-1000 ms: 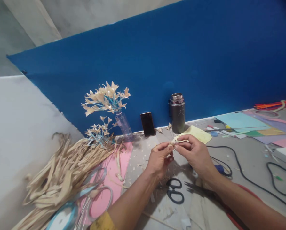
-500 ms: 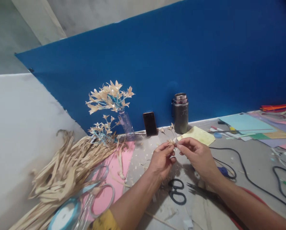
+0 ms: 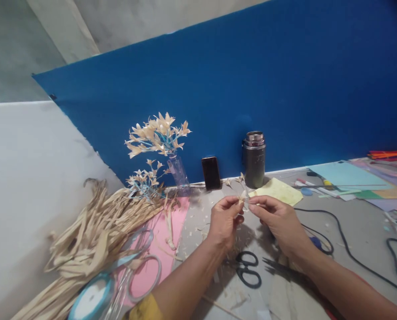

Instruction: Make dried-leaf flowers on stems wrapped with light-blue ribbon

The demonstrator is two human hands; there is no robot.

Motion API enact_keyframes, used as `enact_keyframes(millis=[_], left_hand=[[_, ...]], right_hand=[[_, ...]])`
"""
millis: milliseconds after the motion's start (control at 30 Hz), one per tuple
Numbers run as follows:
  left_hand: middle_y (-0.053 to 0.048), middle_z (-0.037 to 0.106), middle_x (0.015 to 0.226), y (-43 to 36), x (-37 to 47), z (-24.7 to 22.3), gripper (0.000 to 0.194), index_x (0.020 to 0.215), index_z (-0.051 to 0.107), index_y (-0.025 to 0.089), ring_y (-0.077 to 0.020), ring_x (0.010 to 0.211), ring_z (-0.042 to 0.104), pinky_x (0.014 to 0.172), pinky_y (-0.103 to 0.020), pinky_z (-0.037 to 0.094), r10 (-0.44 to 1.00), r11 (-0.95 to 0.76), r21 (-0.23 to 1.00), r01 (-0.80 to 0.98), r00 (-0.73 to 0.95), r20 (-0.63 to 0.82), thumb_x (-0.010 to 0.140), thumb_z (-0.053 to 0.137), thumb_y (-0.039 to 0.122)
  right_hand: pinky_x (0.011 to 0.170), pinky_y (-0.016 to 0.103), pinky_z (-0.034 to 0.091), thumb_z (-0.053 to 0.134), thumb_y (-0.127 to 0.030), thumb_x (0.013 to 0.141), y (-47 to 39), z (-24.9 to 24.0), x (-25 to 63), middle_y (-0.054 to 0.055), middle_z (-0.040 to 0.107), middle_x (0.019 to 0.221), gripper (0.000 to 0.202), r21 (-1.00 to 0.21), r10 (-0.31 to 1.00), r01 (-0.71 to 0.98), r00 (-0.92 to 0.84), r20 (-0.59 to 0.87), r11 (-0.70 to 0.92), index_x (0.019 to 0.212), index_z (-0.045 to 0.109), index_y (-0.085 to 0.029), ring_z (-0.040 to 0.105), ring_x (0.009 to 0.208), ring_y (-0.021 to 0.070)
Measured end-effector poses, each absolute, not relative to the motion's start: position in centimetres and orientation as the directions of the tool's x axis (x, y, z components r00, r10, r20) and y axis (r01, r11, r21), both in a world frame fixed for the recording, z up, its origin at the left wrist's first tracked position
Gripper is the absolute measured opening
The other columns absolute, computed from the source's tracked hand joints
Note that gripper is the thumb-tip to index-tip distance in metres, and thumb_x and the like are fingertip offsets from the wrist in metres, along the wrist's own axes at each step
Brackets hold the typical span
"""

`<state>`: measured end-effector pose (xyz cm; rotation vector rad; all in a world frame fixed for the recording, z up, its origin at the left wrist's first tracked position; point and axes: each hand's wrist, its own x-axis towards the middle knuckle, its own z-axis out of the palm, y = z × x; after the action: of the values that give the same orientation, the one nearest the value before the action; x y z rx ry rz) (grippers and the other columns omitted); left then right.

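- Two hands meet over the tabletop (image 3: pixel 193 231); clock places below are taken from them, twelve pointing away from the person.
- One pale piece (image 3: pixel 241 201) sits at the left hand (image 3: pixel 224 221), pinched narrowly between thumb and finger. It is too small to tell its exact shape.
- One right hand (image 3: pixel 280 218) faces it from three o'clock, thumb and forefinger nearly together, just beside the piece; whether they grip anything I cannot tell.
- One step appears to be in hand: fine fingertip work on that piece, shaping or joining, I cannot tell which. Carrying on would call for a steady left pinch and a light, exact right fingertip.
- Two small flowers (image 3: pixel 241 178) show just behind the fingers, towards twelve.
- One flask (image 3: pixel 254 166), without a lid, stands upright at twelve; one phone (image 3: pixel 211 173) leans at eleven.
- One vase (image 3: pixel 178 178) at ten bears a bunch of flowers (image 3: pixel 158 133), too many overlapping to count; one smaller cluster (image 3: pixel 145 182) sits below.
- One heap of husks (image 3: pixel 101 222) lies at nine.
- One pink sheet (image 3: pixel 178 218), two rings (image 3: pixel 160 271) and one spool (image 3: pixel 92 297) lie around eight.
- One pair of scissors (image 3: pixel 247 266) lies at six; one dark tool (image 3: pixel 275 266) at five, partly hidden by the right forearm.
- One yellow sheet (image 3: pixel 281 192) lies at two.
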<state>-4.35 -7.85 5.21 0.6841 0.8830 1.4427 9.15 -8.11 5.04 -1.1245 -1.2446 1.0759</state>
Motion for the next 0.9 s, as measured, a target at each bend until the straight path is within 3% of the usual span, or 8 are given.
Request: enact_keyframes(millis=[133,467,700,900], left_hand=[[0.002,0.061,0.065,-7.83,-4.52,5.26,0.041,0.075,0.066,0.015,-0.0076,0.055,0.050,0.051,-0.022,0.036,0.995,0.032,0.844,-0.535,-0.060,-0.076,0.048,0.093,0.027],[0.006,0.055,0.063,-7.98,-4.45,5.73,0.043,0.079,0.058,0.017,-0.0056,0.054,0.047,0.050,-0.019,0.034,0.997,0.044,0.819,-0.572,-0.033,-0.077,0.051,0.091,0.020],[0.005,0.056,0.068,-8.01,-4.45,5.64,0.044,0.078,0.055,0.017,-0.0047,0.053,0.048,0.048,-0.019,0.031,0.997,0.079,0.785,-0.614,0.048,-0.062,0.051,0.090,0.016],[0.006,0.056,0.070,-8.08,-4.54,5.70,0.044,0.080,0.056,0.017,-0.0040,0.052,0.048,0.049,-0.020,0.034,0.999,0.035,0.826,-0.562,0.048,-0.010,0.052,0.090,0.015]], right_hand=[[0.050,0.025,0.030,0.076,-0.047,0.071,-7.82,4.59,9.16,-0.003,0.055,0.064,0.033,-0.992,0.997,-0.106,0.010,0.071,0.072,0.087,0.071,-0.019,0.038,0.054,0.0107],[0.051,0.025,0.035,0.078,-0.046,0.073,-8.08,4.60,8.96,0.001,0.062,0.077,0.031,-0.977,0.997,-0.202,-0.041,0.071,0.062,0.087,0.073,-0.020,0.042,0.059,0.0116],[0.052,0.021,0.036,0.085,-0.041,0.067,-8.38,4.84,8.51,0.000,0.062,0.081,0.028,-0.915,0.993,-0.400,-0.120,-0.001,-0.049,0.079,0.072,-0.020,0.049,0.067,0.0118],[0.052,0.020,0.036,0.087,-0.037,0.065,-8.43,5.04,8.57,0.000,0.060,0.082,0.027,-0.868,0.981,-0.482,-0.195,-0.024,-0.117,0.077,0.072,-0.019,0.050,0.069,0.0116]])
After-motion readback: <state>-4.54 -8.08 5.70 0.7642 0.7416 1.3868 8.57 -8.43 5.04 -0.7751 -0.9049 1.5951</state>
